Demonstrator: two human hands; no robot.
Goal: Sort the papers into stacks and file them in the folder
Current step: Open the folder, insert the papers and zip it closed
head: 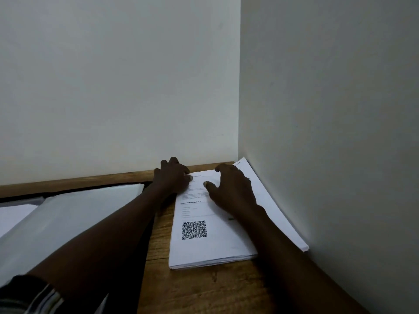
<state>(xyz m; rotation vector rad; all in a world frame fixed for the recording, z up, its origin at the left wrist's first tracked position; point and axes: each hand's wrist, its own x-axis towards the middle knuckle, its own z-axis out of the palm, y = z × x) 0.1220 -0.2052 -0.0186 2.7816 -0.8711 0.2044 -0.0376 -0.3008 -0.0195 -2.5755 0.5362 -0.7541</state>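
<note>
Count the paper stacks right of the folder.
2. One with a QR code lies under the left hand and right hand; the other sits beneath it, skewed along the right wall. More may lie outside the view.

Paperwork corner, office or study; which cannot be told. Brown wood-grain worktop point(204, 288) abuts two plain off-white walls point(113, 87) meeting right of centre. A stack of white printed papers point(204, 248) lies lower centre; an open black-edged folder with translucent sleeves point(74, 211), left.
</note>
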